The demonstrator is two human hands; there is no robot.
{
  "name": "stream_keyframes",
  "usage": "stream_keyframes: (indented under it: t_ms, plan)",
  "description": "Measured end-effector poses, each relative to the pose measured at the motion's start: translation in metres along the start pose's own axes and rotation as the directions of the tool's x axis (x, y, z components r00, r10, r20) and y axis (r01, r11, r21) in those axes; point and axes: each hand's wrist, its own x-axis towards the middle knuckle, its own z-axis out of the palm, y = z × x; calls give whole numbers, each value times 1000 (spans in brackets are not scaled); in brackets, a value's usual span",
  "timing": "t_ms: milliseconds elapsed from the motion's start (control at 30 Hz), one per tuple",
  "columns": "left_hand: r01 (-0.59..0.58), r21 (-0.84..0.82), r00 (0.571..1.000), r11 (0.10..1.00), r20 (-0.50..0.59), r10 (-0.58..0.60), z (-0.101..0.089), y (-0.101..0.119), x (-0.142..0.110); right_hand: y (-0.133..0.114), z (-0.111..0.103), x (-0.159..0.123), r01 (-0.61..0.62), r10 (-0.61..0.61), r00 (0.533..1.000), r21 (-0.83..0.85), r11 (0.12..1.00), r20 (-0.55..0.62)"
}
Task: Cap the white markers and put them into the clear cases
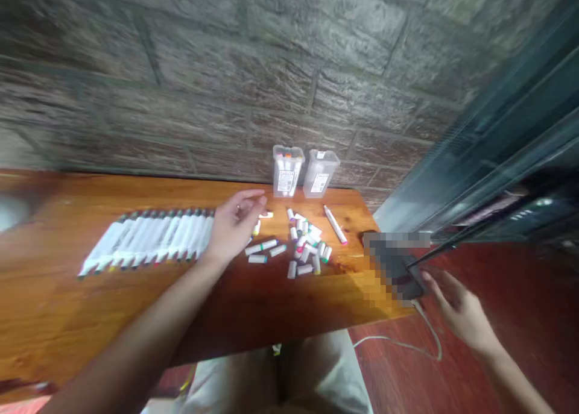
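Note:
My left hand (236, 221) hovers over the table just right of a row of white markers (149, 239). Its fingers are curled, thumb and index tips close together; whether anything is between them is hidden. A small pale cap (268, 214) shows just below those fingertips. To the right lies a loose heap of short white marker caps (307, 245) with coloured ends. Beyond the table's right edge, my right hand (464, 311) has its fingers at the edge of a dark flat device (400, 272), partly pixelated, and appears to grip it.
Two clear plastic boxes (319, 176) stand against the brick wall (217, 100); the left one holds markers. A single marker (335, 226) lies near the heap. A pale cable (398, 343) hangs from the device. Dark metal framing (488, 131) rises at the right.

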Motion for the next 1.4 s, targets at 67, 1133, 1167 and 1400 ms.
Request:
stream_keyframes:
  t_ms: [67,1133,1167,1400]
  plan:
    - [10,8,1000,1000,0,-10,1,3,0,-5,-6,-5,-28,25,996,-34,999,-90]
    - [-311,86,950,946,41,309,17,3,-7,-114,103,-45,516,-461,830,120,848,-314]
    - [-355,88,935,931,54,352,20,6,-11,-113,103,-44,486,-424,848,148,862,-318]
    - [-418,177,905,891,164,392,37,42,-64,-111,102,-43,373,-326,904,135,918,-278]
